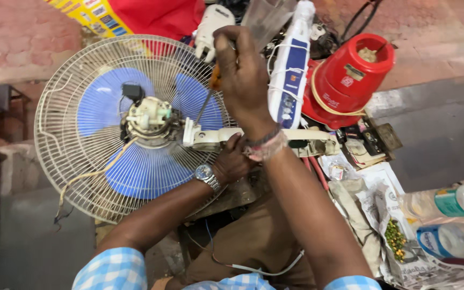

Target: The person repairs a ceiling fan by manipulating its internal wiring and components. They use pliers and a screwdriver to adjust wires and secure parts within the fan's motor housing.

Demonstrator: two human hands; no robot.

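Counting what lies in view: one fan (135, 129) with a pale wire guard and three blue blades, one screwdriver (206, 99), one red jar-shaped appliance (350, 75), one long white-and-blue appliance body (291, 70) wound with cord, and two clear plastic bottles (447, 217) at the lower right.

The fan lies on its face with the bare motor hub (149, 119) turned up and its cream neck bracket (210, 138) stretching toward the person. The right hand (243, 75) is closed in a fist round the screwdriver's orange handle, the shaft slanting down to the bracket just right of the hub. The left hand (232, 161) — a wristwatch (206, 175) on that wrist — reaches up from below and its fingers curl about the underside of the bracket, steadying it. So the fan sits ahead and left of both hands, the bracket between them.

Spread newspaper (382, 215) with green bits on it lies to the right, beside the bottles. A loose cord (81, 180) trails off the guard at the left. The right forearm crosses the bracket and hides part of it — the screwdriver tip cannot be made out clearly.
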